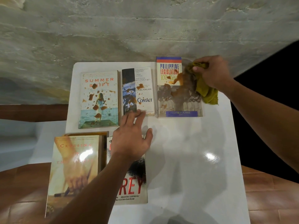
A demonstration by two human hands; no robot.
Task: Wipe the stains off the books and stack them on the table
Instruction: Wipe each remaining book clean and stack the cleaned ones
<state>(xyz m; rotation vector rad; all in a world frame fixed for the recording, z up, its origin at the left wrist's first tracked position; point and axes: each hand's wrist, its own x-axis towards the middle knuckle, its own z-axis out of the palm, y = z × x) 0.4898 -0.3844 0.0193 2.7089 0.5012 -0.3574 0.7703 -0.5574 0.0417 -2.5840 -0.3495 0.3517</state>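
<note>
Several books lie flat on a white table (186, 159). At the back right, the book "Philippine Legislature" (176, 101) carries smeared brown stains. My right hand (212, 71) grips a mustard-yellow cloth (205, 89) at that book's right edge. "Contact" (142, 91) in the middle and "Summer Shift" (98, 101) to its left are spotted brown. My left hand (131, 136) is spread open over the table, fingertips at the lower edge of "Contact". Nearer me lie "Crossing" (72, 172) and a white book with red letters (134, 188), partly under my left arm.
A rough concrete wall (129, 29) rises just behind the table. Brown tiled floor (271, 191) shows at both sides. The table's right and near parts hold no books.
</note>
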